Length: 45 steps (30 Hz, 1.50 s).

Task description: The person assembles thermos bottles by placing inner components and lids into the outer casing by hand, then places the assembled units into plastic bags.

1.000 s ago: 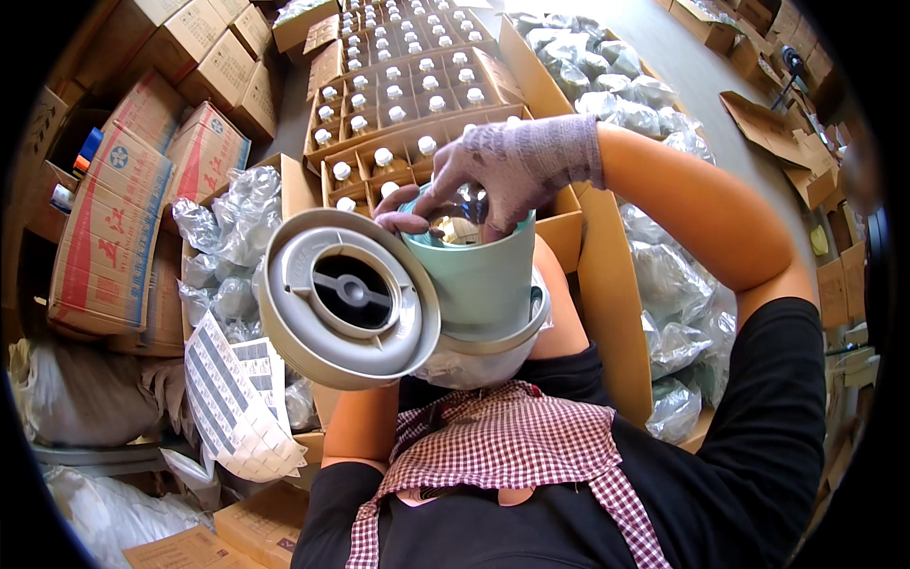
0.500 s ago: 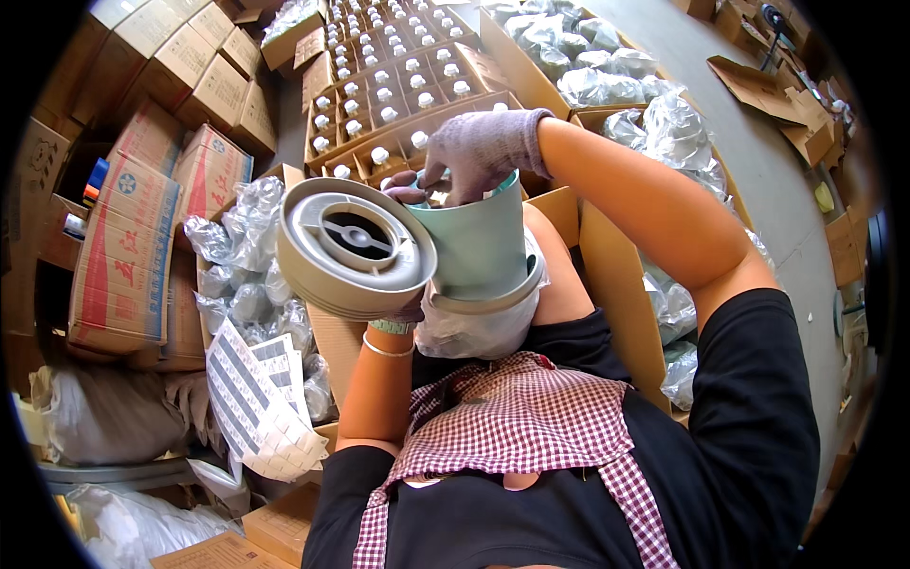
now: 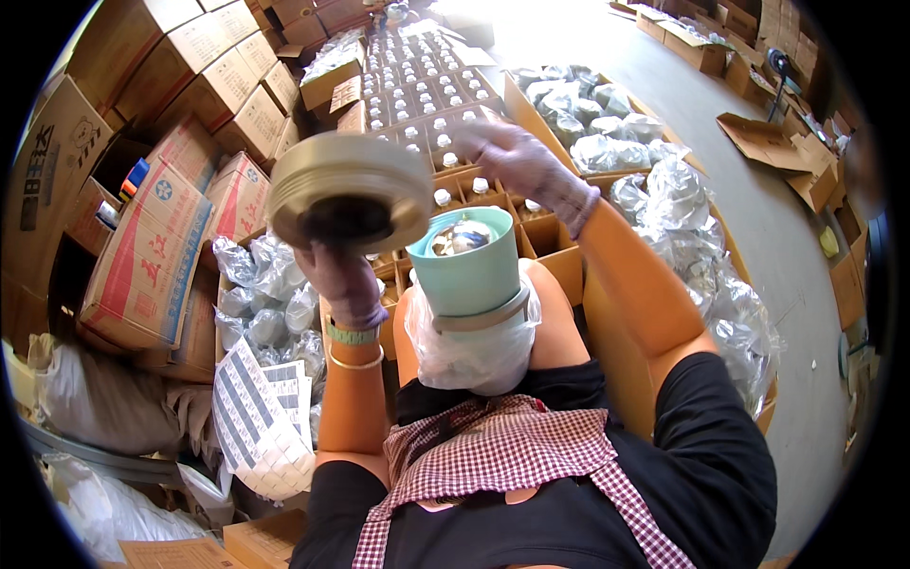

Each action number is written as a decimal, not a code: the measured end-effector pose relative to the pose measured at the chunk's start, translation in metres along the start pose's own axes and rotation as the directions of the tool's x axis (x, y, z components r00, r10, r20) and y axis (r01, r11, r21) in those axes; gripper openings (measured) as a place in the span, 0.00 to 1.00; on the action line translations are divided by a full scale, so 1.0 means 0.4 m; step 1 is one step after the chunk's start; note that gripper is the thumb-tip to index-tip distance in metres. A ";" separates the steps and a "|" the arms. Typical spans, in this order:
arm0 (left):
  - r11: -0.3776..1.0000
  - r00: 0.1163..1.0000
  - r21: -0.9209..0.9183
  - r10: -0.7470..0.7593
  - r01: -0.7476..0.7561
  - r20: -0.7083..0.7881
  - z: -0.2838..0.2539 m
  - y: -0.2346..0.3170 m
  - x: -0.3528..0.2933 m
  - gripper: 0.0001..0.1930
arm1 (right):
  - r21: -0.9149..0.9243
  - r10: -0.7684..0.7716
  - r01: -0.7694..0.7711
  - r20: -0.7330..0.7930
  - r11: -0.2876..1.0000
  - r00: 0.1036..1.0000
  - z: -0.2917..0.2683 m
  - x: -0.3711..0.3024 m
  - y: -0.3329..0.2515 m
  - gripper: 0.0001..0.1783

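A teal flask body (image 3: 467, 281) with a beige band stands between my thighs, its lower part wrapped in a clear plastic bag (image 3: 479, 356). Inside its open mouth shows a shiny silver liner (image 3: 462, 237). My left hand (image 3: 346, 284), in a grey-purple glove, grips a round beige threaded cap (image 3: 351, 180) with a dark centre, held up to the left of the flask and blurred. Beyond the flask on the right, my gloved right hand (image 3: 531, 171) hovers over a carton of bottles, touching nothing I can make out. Motion smears its fingers.
Ahead are divided cartons (image 3: 422, 104) of white-capped bottles. Boxes of plastic-wrapped silvery pieces stand left (image 3: 265, 294) and right (image 3: 664, 209). Printed label sheets (image 3: 261, 408) lie at the left, near stacked cartons (image 3: 156, 247). Grey floor (image 3: 796, 284) runs along the right.
My right hand has left the flask's mouth and moved forward and right. My left hand has raised the cap up and left, away from the flask. The silver liner now shows.
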<state>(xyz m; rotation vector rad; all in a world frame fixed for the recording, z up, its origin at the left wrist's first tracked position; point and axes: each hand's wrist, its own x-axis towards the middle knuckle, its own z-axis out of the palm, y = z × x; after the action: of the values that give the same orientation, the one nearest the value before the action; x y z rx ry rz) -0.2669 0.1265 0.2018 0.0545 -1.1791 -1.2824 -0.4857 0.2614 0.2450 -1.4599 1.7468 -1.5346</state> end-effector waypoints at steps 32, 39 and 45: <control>0.848 0.835 0.454 -0.023 -0.275 0.549 0.020 -0.030 -0.079 0.23 | 0.512 -0.446 0.466 -0.172 0.721 0.878 0.118 -0.108 0.199 0.27; 0.398 0.806 0.745 -0.023 -0.536 0.592 0.169 0.052 -0.132 0.24 | 0.911 -0.254 0.194 -0.103 0.364 0.962 0.163 -0.034 0.260 0.25; 0.410 0.753 0.713 -0.090 -0.568 0.651 0.194 0.027 -0.099 0.28 | 0.929 -0.073 -0.338 0.352 0.152 0.933 0.139 0.021 0.287 0.25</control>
<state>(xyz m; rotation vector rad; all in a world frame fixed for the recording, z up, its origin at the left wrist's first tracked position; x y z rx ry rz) -0.3065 0.2030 0.2190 0.2427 -2.2723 -0.1943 -0.4935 0.2109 0.1280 -0.6672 0.2854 -1.6220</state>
